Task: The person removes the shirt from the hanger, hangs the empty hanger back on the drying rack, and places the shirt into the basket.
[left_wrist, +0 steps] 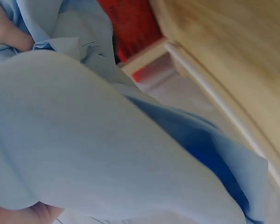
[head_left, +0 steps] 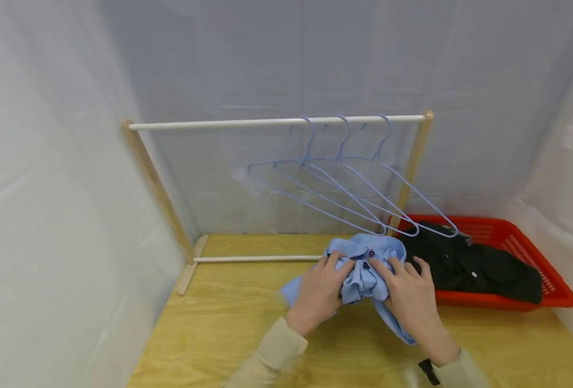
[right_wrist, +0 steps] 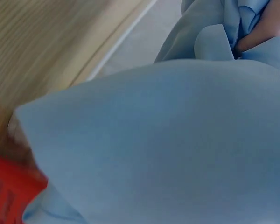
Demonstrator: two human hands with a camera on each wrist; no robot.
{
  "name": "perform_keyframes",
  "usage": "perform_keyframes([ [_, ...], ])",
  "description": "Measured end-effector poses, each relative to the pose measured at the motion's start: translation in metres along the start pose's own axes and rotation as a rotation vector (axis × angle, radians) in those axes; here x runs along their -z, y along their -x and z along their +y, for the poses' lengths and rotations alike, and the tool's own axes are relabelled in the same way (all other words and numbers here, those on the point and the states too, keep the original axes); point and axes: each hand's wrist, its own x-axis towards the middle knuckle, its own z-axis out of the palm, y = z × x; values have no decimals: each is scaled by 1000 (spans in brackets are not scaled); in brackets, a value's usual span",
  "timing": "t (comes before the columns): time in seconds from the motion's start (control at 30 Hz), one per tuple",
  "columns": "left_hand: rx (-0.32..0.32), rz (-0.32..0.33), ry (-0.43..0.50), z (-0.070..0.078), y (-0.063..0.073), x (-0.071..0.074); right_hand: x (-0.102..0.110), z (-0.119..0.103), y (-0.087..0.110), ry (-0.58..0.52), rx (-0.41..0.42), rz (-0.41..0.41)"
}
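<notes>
A bunched light blue shirt with dark buttons is held over the front of the table, right of centre in the head view. My left hand grips its left side, and my right hand holds the right side, with fingers curled into the cloth. Part of the fabric hangs below each hand. In the left wrist view the shirt covers most of the picture and hides much of that hand. Likewise, a broad panel of the shirt hides the right hand in the right wrist view.
Behind the shirt stands a rack with a white rail and wooden posts. Three blue wire hangers hang towards its right end. A red basket with dark clothing sits at the right on the wooden table. White sheeting surrounds the table.
</notes>
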Motion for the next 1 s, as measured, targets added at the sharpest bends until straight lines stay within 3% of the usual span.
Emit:
perform_keyframes([
  [0.23,-75,18,22,28,-33,-2,25,32,11,26,-104,0],
  [0.47,-152,30,-65,58,-54,-16,40,59,26,69,-169,22],
  [0.77,-209,58,-109,95,-82,-42,46,98,52,152,-185,110],
  [1.0,-213,49,-119,118,-89,-75,41,122,76,177,-212,53],
])
